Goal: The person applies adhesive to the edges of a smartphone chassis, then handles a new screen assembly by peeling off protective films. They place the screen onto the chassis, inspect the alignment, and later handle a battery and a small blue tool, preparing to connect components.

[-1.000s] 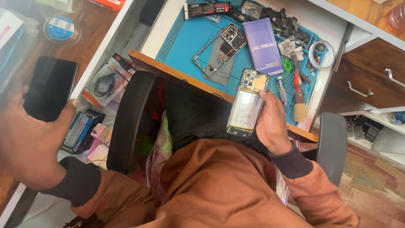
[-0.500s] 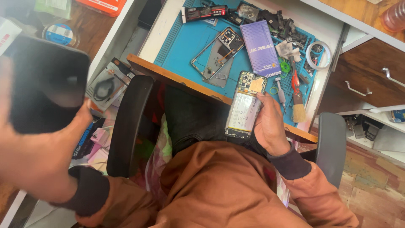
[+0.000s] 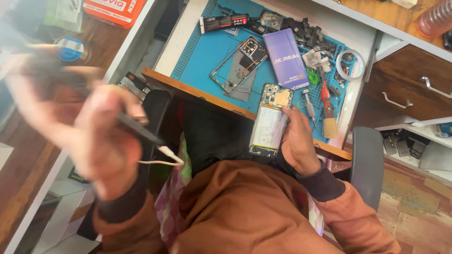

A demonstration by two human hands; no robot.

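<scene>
The right hand (image 3: pixel 297 143) has its fingers closed around an opened smartphone with bare battery and circuit board (image 3: pixel 269 121) at the counter (image 3: pixel 197 89) edge, while the blurred left hand (image 3: pixel 92 129) grips a dark slim phone with white cable (image 3: pixel 141 129).

Bright, even daylight over the blue mat (image 3: pixel 207 56), colours clean, hardly a shadow. Left hand (image 3: pixel 94 136) is smeared with heavy motion blur, its dark phone (image 3: pixel 134 126) a streak. Right hand (image 3: pixel 296 141) stays sharp. A soft sheen lies on the opened phone (image 3: pixel 269 123). Edges bend slightly.
</scene>
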